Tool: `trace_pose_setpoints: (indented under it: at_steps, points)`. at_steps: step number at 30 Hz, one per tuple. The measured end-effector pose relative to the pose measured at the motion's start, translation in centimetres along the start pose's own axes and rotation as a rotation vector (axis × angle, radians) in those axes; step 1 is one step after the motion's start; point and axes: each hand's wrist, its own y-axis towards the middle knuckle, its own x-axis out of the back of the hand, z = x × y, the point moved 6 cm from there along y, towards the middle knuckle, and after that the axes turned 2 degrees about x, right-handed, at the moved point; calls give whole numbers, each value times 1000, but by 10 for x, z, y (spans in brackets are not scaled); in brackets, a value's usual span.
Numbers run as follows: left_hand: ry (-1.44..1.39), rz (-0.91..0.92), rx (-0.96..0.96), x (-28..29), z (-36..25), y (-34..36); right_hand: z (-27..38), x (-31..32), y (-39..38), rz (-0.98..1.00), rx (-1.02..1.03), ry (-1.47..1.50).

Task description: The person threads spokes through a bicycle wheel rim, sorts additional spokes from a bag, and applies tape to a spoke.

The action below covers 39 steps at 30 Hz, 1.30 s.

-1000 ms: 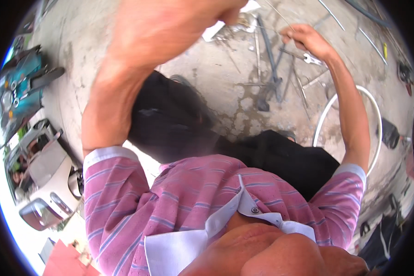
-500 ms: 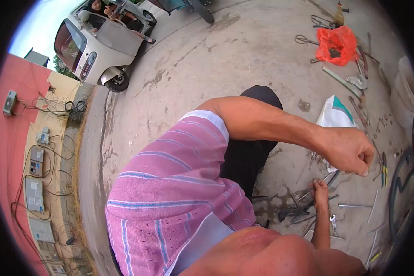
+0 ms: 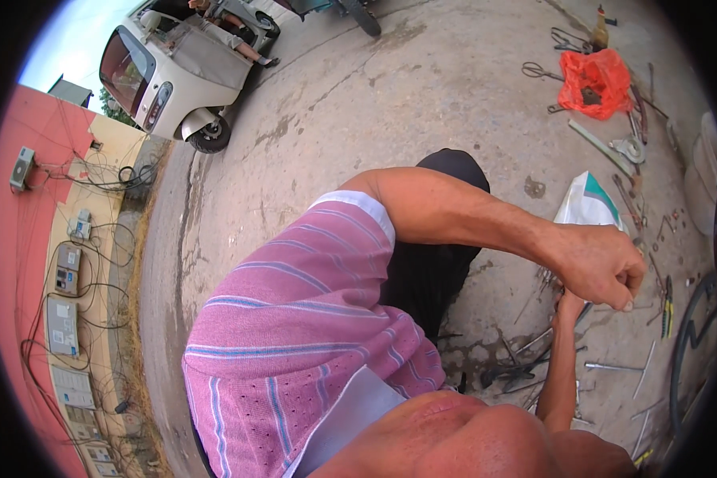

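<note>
My left hand [image 3: 601,267], on the arm with the striped purple sleeve, is closed with fingers curled and thumb pressed in; what it grips, if anything, is hidden. My right hand [image 3: 570,305] lies below and partly behind it, its fingers covered by the left hand. A dark bar-like piece sticks out beside them, too hidden to name. Just beyond the left wrist lies a white-and-green bag [image 3: 585,203]. On the ground near my right forearm are a dark cable-like bundle [image 3: 518,370] and a T-handle wrench [image 3: 613,366]. My dark trouser knee [image 3: 454,166] is bent beside my left arm.
Pliers [image 3: 668,307] and a black hose [image 3: 681,350] lie at the right. Farther off are a red plastic bag [image 3: 593,84], a bottle [image 3: 601,32], a pale tube [image 3: 597,146] and a bucket [image 3: 705,171]. A white three-wheeler [image 3: 175,68] with a seated person stands far left.
My right hand has moved up and away from the ground tools, to under my left hand. My left hand stays closed in nearly the same place. The whole view has shifted slightly.
</note>
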Motion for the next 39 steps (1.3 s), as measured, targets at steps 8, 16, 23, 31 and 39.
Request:
trace_pose_setpoints:
  at_steps: [8,16,23,31,39]
  points:
    - [-1,11,15,-5,3,3,43,-5,-25,-234,96,-174]
    - [-4,32,19,-12,4,6,2,9,-4,-36,315,-254]
    - [-15,60,11,-14,4,6,5,28,-1,-262,605,-536]
    - [-9,66,-16,-17,6,10,-8,32,7,-353,775,-741]
    - [1,47,-11,-16,4,6,44,8,-35,-519,898,-471]
